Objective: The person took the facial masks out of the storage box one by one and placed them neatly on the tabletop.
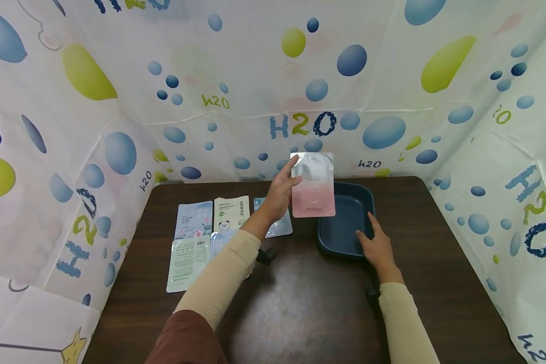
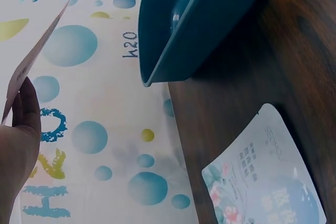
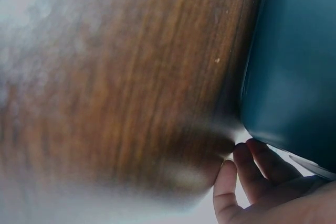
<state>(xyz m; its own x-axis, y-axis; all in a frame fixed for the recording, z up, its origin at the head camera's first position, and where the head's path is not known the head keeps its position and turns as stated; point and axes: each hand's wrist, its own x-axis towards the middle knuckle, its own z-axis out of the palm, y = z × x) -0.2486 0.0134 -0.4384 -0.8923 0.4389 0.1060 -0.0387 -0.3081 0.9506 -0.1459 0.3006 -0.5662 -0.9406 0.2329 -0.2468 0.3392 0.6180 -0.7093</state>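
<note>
My left hand holds a pink-and-silver facial mask packet upright by its left edge, raised in front of the dark blue tray. In the left wrist view the packet appears almost edge-on, with the curled fingers of the left hand behind it. My right hand grips the tray's right side near its front corner, thumb over the rim. Seen from the right wrist, that hand's fingers bend close to the tray's outer wall.
Several packets lie at the left of the brown table: a floral blue one, one with a bear, a pale green one and a light blue one. My left forearm covers part of them. A bubble-print curtain hangs behind.
</note>
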